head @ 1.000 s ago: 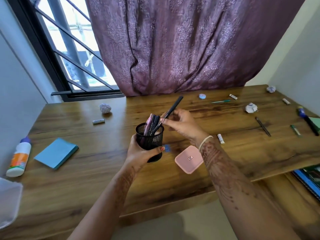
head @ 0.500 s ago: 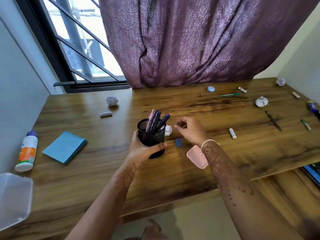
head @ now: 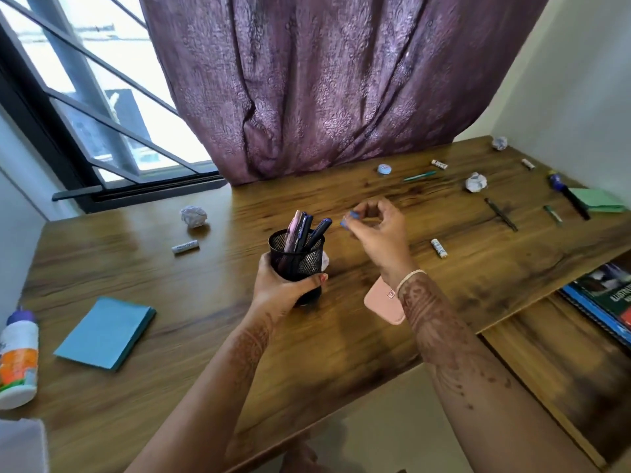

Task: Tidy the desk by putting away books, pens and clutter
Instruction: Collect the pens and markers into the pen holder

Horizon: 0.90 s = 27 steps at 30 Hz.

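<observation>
My left hand (head: 283, 288) grips a black mesh pen holder (head: 296, 259) with several pens (head: 304, 230) standing in it, held over the wooden desk (head: 205, 302). Just right of the holder's rim, my right hand (head: 379, 230) pinches a small blue object (head: 350, 220) between thumb and fingertips. A pink case (head: 380, 302) lies on the desk, partly under my right wrist. A bit of white paper (head: 325, 260) shows behind the holder.
On the left lie a blue notepad (head: 106, 332), a white bottle (head: 18, 360), a paper ball (head: 193, 216) and a white tube (head: 185, 247). To the right are paper balls (head: 476, 181), pens (head: 419, 176), small tubes (head: 439, 248), a green pad (head: 597, 199); books (head: 604, 298) sit on a lower shelf.
My right hand let go of the black pen in the holder, dropped to the desk, and has now lifted the small blue object that lay beside the holder.
</observation>
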{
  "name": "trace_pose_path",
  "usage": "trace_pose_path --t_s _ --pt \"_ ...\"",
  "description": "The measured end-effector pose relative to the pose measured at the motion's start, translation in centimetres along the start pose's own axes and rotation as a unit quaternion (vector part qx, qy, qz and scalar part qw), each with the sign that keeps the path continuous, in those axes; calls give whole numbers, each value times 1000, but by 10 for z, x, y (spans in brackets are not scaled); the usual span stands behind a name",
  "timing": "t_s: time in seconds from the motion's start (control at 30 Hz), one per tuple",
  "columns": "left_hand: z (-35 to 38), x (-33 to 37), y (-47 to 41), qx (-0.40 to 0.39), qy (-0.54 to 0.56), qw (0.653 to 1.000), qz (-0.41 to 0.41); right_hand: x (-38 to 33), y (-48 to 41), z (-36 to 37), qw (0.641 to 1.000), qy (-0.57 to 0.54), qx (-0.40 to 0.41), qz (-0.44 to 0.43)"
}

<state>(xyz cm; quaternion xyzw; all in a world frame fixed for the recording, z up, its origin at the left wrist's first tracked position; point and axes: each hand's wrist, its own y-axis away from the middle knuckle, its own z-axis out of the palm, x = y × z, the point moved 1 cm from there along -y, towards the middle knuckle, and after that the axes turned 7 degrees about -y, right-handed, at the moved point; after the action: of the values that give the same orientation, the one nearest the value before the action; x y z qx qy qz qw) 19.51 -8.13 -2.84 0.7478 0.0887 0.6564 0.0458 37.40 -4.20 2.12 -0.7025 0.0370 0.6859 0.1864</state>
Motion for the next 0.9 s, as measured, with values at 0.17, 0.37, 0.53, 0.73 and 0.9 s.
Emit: trace_pose_path --t_s 0.17,0.37,0.53,0.73,0.9 --pt "16 21 -17 -2 -18 999 30 -26 1 7 994 64 -31 -84" --pt "50 42 -34 -22 -33 997 59 -29 -10 -11 961 242 -13 -136" --pt "81 46 -56 -37 -40 997 57 -15 -41 -34 969 225 -11 -102" --pt "124 58 -98 -29 -26 998 51 3 -98 -59 991 124 -22 -46" --pt "164 63 -141 -24 -26 998 60 25 -155 -79 997 70 -31 -28"
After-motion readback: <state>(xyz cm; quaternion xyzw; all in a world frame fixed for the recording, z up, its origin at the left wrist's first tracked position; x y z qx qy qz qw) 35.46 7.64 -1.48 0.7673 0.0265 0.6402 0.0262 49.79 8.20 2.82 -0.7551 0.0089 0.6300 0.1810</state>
